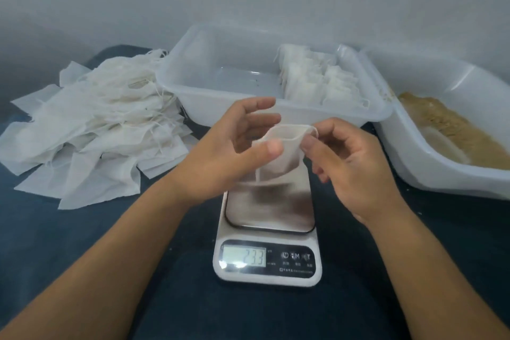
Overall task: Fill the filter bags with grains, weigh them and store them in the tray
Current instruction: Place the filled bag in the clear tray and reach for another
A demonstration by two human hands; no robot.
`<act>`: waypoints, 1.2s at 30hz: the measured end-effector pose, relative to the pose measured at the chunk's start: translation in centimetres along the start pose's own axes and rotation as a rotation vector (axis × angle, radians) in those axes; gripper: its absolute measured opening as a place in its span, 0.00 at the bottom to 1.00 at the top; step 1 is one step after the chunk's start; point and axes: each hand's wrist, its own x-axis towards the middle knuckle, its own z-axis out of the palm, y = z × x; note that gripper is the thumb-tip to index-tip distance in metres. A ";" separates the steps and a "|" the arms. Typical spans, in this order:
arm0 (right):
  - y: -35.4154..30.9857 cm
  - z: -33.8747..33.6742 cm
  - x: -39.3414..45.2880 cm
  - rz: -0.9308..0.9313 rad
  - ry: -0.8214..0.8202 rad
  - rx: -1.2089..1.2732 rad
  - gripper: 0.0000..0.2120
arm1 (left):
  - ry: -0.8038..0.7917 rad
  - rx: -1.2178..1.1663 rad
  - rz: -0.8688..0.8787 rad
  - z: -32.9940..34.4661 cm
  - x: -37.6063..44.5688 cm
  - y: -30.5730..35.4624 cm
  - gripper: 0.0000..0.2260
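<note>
Desk (82, 243): dark surface, carrying all items noted below.

Grain tub (452, 182), at the right: white, holds brown grains (452, 130) banked along one side.

Tray (193, 107), centre rear: clear plastic, with filled bags (317, 83) standing in rows at its right end; the left part shows bare floor.

Pile of empty bags (91, 130), at the left: loose, overlapping, strings trailing.

Scale (269, 229), centre front: steel platform, display reading 233; units not legible.

Left hand (234, 152): thumb pressed on the near rim of one filter bag (281, 152), remaining fingers spread and loosely curved behind it.

Right hand (350, 165): fingers pinch the bag's right rim.

Filter bag: held mouth-open between both hands, above the scale platform; whether its bottom rests on the platform cannot be told, nor its contents.

Assessment: step in hand appears to be opening a bag for filling. The next move likely calls for keeping the mouth spread with one hand while the other fetches grains from the tub.
</note>
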 end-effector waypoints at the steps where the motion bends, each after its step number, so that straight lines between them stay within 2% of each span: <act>1: -0.5 -0.1 0.0 -0.030 0.014 0.014 0.04 | -0.055 -0.003 -0.007 0.2 -0.1 0.2 0.34; 3: -1.4 -0.3 0.0 -0.074 0.040 0.049 0.05 | -0.097 0.073 -0.022 1.0 -0.1 0.6 0.37; 4: -1.7 -0.5 0.0 -0.085 0.052 0.062 0.06 | -0.096 0.125 -0.022 1.5 0.0 0.7 0.35; 8: -2.9 -1.5 0.2 -0.090 0.067 0.010 0.06 | -0.019 0.301 0.066 3.6 0.5 1.2 0.13; 11: -4.0 -3.2 0.5 -0.049 0.018 -0.122 0.06 | 0.098 0.395 0.079 4.4 0.5 1.1 0.05; 13: -4.2 -6.0 1.2 0.009 0.124 -0.258 0.10 | 0.166 0.408 0.021 4.4 0.5 1.1 0.03; 15: -3.9 -10.4 2.4 0.096 0.362 -0.518 0.11 | 0.196 0.410 -0.039 4.1 0.6 0.8 0.04; 16: -3.6 -12.9 3.0 0.189 0.431 -0.702 0.11 | 0.203 0.414 -0.064 4.0 0.6 0.6 0.04; 17: -3.3 -15.2 3.3 0.322 0.425 -0.886 0.13 | 0.209 0.412 -0.085 4.0 0.6 0.5 0.05; 20: -1.5 -19.7 3.9 0.711 0.160 -1.181 0.18 | 0.214 0.316 -0.143 4.1 0.6 0.2 0.06; 22: -0.4 -20.5 3.9 0.827 -0.053 -1.252 0.22 | 0.203 0.219 -0.170 4.2 0.7 0.1 0.06; 24: 0.4 -20.6 3.8 0.861 -0.154 -1.277 0.23 | 0.174 0.147 -0.165 4.3 0.6 0.1 0.08; 26: 0.7 -20.4 3.8 0.876 -0.164 -1.256 0.22 | 0.155 0.115 -0.152 4.3 0.6 0.2 0.11; 28: 1.0 -20.2 3.8 0.875 -0.160 -1.267 0.23 | 0.151 0.089 -0.132 4.3 0.5 0.1 0.10; 32: 1.1 -20.1 4.0 0.848 -0.018 -1.245 0.29 | 0.168 0.021 -0.122 4.2 0.6 0.2 0.10; 36: 0.6 -20.1 3.6 0.822 0.109 -1.194 0.34 | 0.188 -0.006 -0.130 4.4 0.6 0.0 0.16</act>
